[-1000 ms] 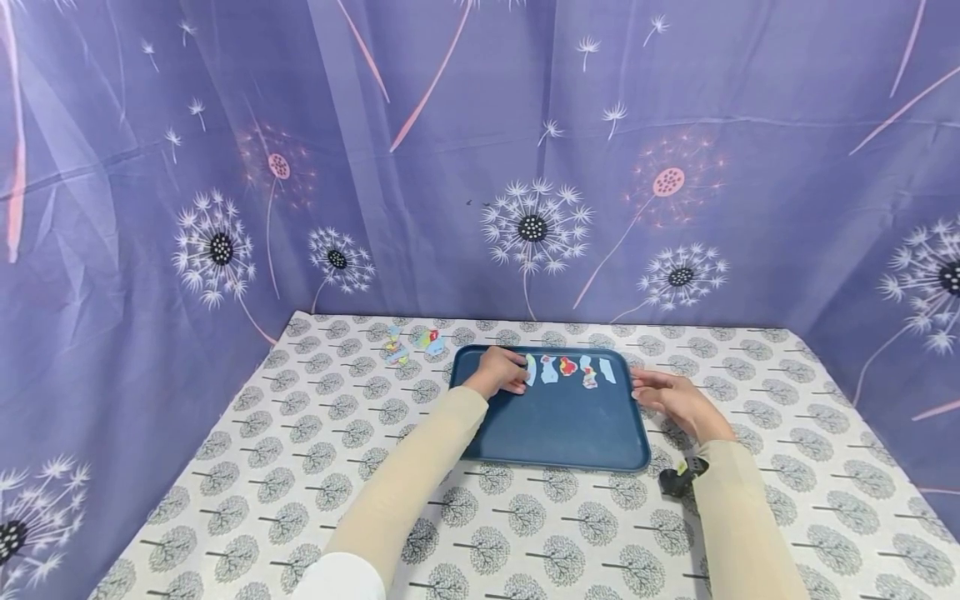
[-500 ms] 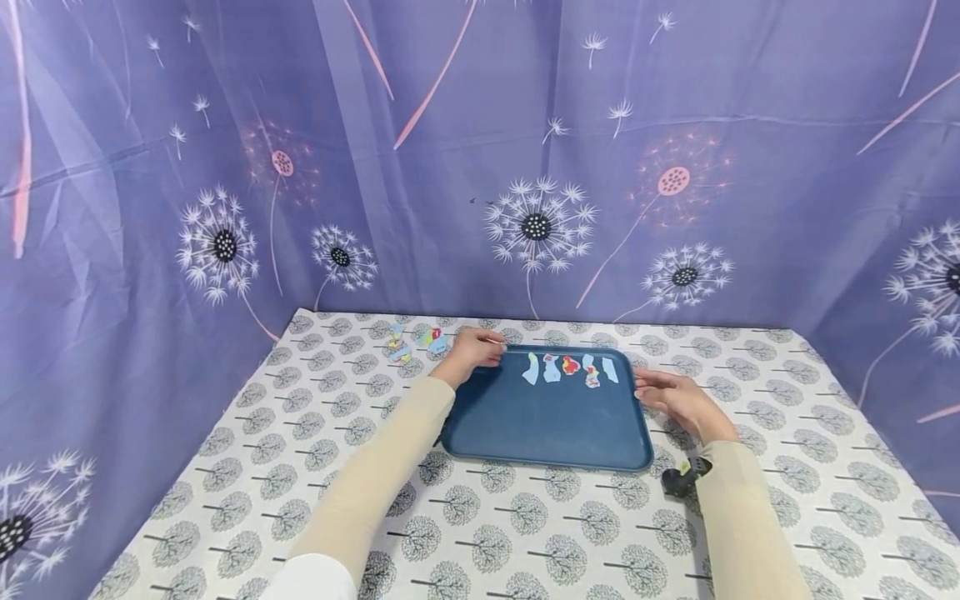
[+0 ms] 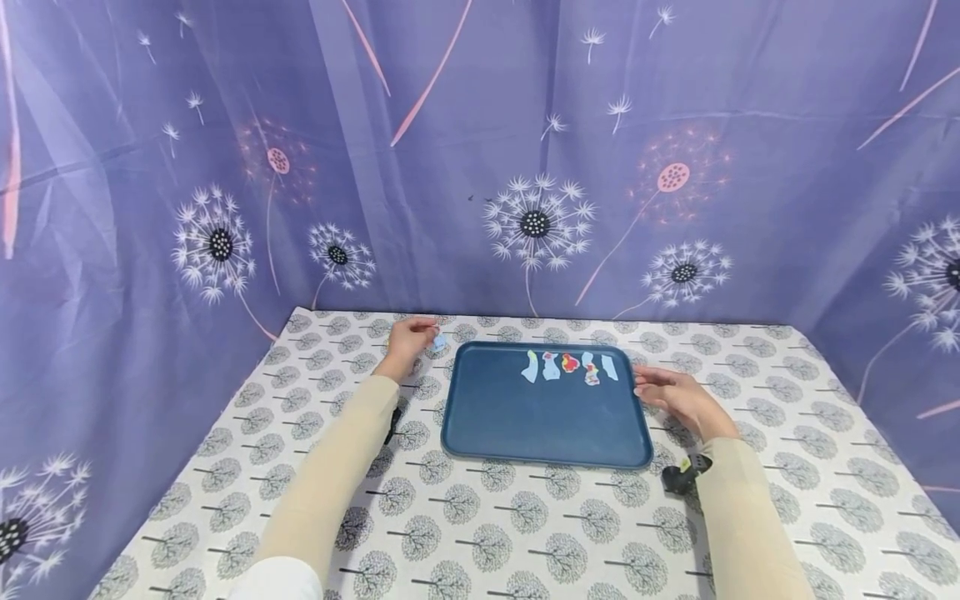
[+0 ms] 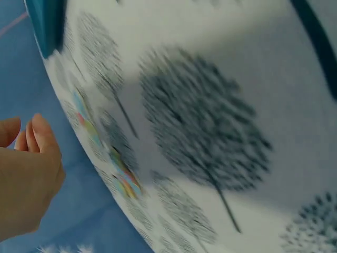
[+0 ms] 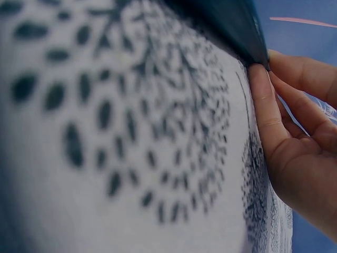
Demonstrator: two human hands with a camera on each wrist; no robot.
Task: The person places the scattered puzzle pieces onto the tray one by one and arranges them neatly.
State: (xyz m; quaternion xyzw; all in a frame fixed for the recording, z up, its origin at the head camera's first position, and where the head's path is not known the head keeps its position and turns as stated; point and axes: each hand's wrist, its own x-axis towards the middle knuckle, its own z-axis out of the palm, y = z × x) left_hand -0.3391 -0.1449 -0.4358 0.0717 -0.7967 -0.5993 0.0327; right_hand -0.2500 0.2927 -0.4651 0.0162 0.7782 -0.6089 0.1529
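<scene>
My left hand (image 3: 408, 343) hovers over the far left of the table, its thumb and fingers apart with nothing seen between them. Under and beside it are colourful jigsaw-like pieces; a light blue piece (image 3: 439, 342) shows past the fingertips. The left wrist view has two flat, multicoloured clusters (image 4: 125, 176) on the cloth near the hand (image 4: 32, 176). My right hand (image 3: 678, 402) holds the right rim of a dark blue tray (image 3: 543, 425), thumb and fingertips at the edge (image 5: 237, 31). Along the tray's far side several irregular pieces lie in a row, including a red one (image 3: 570, 363).
A white tablecloth (image 3: 487, 533) printed with grey trees covers the table. A purple dandelion curtain (image 3: 450, 208) stands behind the table and at its sides. A black wrist device (image 3: 681, 477) sits at the right sleeve cuff.
My left hand has left the pale curved piece on the tray and moved left, past the tray's rim, to the pieces on the cloth. The right hand stays at the tray's rim.
</scene>
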